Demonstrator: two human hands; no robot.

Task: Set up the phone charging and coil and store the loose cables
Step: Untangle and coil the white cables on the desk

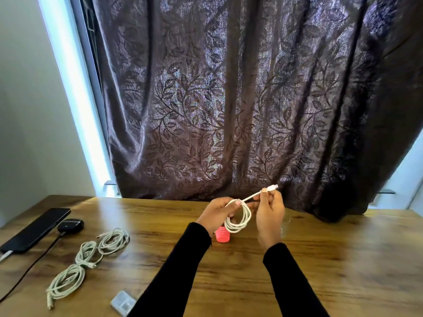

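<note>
A: Where is the white round charging cable [238, 219]?

B: Lower centre of the frame, held above the brown wood-grain table [320, 259]. The left hand [218, 210] grips the top of its coil, thumb pressed over the loops. The right hand [270, 212] pinches the straight free end just below the white connector plug [273, 186], which points toward the upper right.

A: How does it look?

B: Several neat loops hang down, glossy and clean.

A: What is around it?

B: A small coral-red plastic object [222, 235] stands right below the coil, partly hidden by the left wrist. Three off-white coiled cables [89, 255] lie in a row at lower left. Further left are a black slab phone [34, 229], a black round puck [70, 224] and, at the bottom edge, a small grey box [123, 303]. A dark leaf-patterned curtain [229, 99] fills the background.
</note>
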